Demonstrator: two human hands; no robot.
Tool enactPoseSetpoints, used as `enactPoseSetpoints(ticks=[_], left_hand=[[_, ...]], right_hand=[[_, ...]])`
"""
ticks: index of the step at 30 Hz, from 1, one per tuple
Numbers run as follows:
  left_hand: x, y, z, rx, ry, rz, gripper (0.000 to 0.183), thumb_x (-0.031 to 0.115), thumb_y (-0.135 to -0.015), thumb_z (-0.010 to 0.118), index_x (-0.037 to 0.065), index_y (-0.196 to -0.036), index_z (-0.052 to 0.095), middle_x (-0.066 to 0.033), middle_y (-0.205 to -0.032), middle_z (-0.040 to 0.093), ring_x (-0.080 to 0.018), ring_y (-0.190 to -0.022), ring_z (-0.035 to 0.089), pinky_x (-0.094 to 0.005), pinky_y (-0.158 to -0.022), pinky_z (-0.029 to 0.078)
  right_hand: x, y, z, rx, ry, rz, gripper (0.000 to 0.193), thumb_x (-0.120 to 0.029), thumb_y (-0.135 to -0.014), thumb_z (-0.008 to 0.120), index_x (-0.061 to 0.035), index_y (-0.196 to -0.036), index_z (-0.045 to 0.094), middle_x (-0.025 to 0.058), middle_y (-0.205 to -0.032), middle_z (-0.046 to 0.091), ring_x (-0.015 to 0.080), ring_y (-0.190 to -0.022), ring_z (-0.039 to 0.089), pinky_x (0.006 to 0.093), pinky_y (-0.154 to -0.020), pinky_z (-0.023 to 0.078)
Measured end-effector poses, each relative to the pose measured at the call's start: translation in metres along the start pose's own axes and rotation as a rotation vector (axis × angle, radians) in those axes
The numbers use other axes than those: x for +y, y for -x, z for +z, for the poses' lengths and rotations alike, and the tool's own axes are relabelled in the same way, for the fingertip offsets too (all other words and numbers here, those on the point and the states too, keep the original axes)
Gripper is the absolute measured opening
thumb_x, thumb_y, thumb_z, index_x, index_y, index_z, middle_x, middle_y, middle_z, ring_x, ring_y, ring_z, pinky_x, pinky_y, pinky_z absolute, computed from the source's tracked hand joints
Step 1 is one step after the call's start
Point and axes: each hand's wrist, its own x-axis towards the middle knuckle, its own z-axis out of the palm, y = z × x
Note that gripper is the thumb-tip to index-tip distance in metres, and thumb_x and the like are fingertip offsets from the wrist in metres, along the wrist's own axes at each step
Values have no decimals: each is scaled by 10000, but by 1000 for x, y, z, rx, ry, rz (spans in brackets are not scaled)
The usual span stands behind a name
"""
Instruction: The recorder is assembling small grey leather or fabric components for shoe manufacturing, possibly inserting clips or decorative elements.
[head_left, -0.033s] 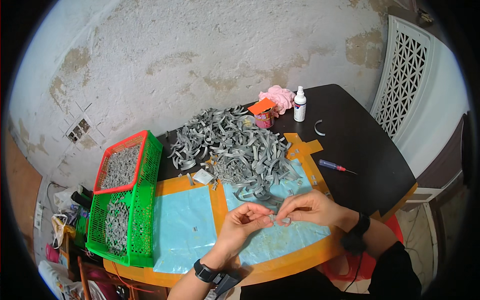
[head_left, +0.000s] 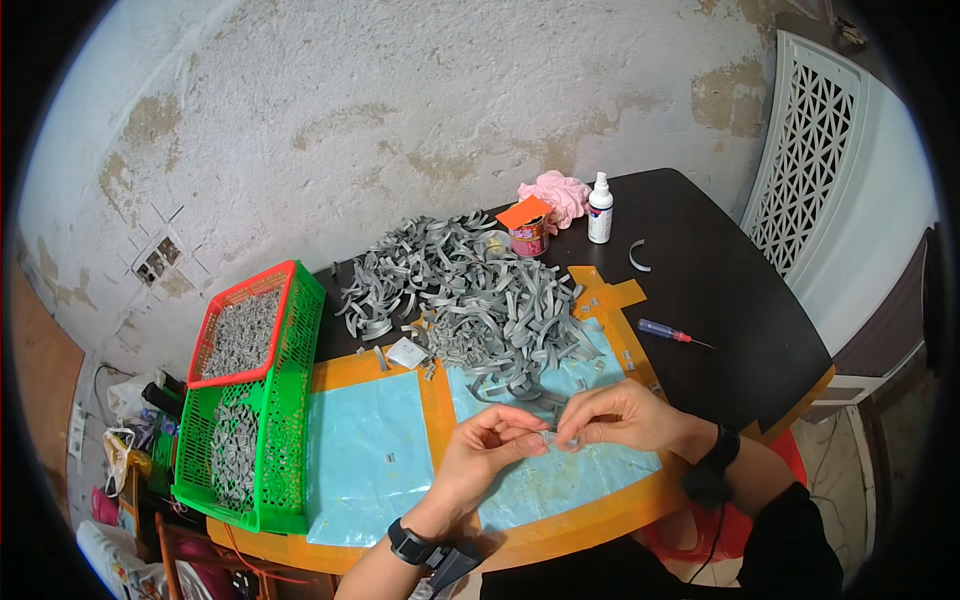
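Over the right-hand blue sheet (head_left: 520, 490), my two hands meet fingertip to fingertip. My left hand (head_left: 492, 445) pinches a small grey plastic piece (head_left: 547, 437) between thumb and index finger. The thumb and fingers of my right hand (head_left: 622, 415) close on the other end of this piece, hiding much of it. Just beyond my fingers spreads a big heap of curved grey strips (head_left: 500, 310), with smaller grey pieces mixed in at its front.
At the left, a green basket (head_left: 282, 430) holds small grey pieces and a red-rimmed basket (head_left: 290, 300). A screwdriver (head_left: 668, 331) lies right of the heap. Behind stand a can (head_left: 528, 238), a white spray bottle (head_left: 600, 212) and a pink cloth (head_left: 556, 192).
My right fingertips have shifted very slightly left, closer to my left fingertips, and cover more of the grey piece. Everything else looks the same.
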Motion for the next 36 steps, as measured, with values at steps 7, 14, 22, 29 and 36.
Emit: enactPoseSetpoints(ticks=[7,14,22,29,36], left_hand=[[-4,1,0,-29,18,-20,191,-54,-834,644,13,-1007,599,-71,-990,659,-123,-871,637,-254,-800,519],[-5,0,5,-15,-22,2,156,-67,-830,639,2,-961,590,-96,-946,655,-181,-874,656,-296,-793,548],[-6,1,9,-33,-36,48,124,-45,-849,635,-3,-957,591,-63,-906,666,-106,-850,628,-242,-781,517],[-5,0,8,-33,-31,50,146,-58,-847,631,0,-969,575,-60,-909,653,-117,-866,634,-248,-793,523],[-3,-1,7,-41,-19,-37,177,-75,-842,624,7,-982,553,-81,-941,650,-155,-885,647,-295,-807,551]], right_hand=[[5,-1,0,35,-127,219,127,-71,-907,595,16,-999,612,60,-976,614,132,-879,612,254,-773,500],[3,-2,2,124,-133,285,142,-88,-895,615,32,-967,594,69,-894,639,129,-817,624,254,-776,498],[9,-3,3,115,-148,298,125,-89,-896,614,17,-958,589,58,-900,631,122,-817,621,248,-764,492],[14,-3,4,116,-133,255,119,-74,-898,607,17,-971,579,54,-901,610,118,-786,611,249,-733,496],[11,-3,14,186,-51,144,155,28,-884,564,5,-1036,589,53,-892,581,116,-755,600,245,-693,509]])
